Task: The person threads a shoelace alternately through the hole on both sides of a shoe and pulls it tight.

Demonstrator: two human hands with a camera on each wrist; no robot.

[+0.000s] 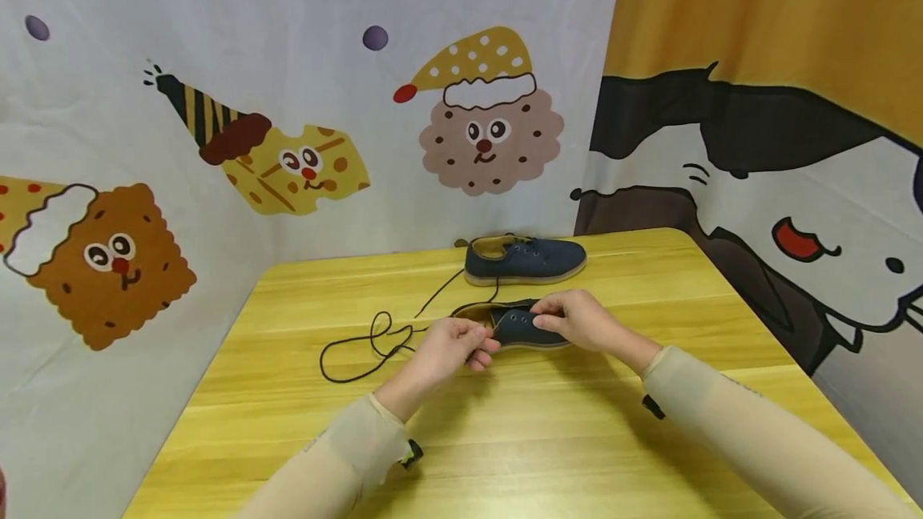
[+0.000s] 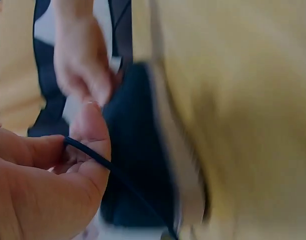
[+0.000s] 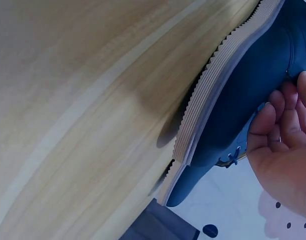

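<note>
A dark blue lace-up shoe point(image 1: 521, 332) with a pale ridged sole stands on the table, toe to the right. At its opening, my left hand point(image 1: 454, 347) pinches a black shoelace point(image 2: 120, 176) between thumb and fingers. The cord runs over the fingers in the left wrist view. My right hand point(image 1: 577, 319) grips the top of the same shoe near the eyelets, fingers curled, as the right wrist view point(image 3: 287, 135) also shows. Behind it sits a second dark blue shoe point(image 1: 544, 259), laced, toe also right.
A long black cord lies in loose loops point(image 1: 346, 381) left of the front shoe on the yellow wood-grain table point(image 1: 288, 439). A cartoon-printed curtain point(image 1: 317, 46) hangs right behind the table's far edge.
</note>
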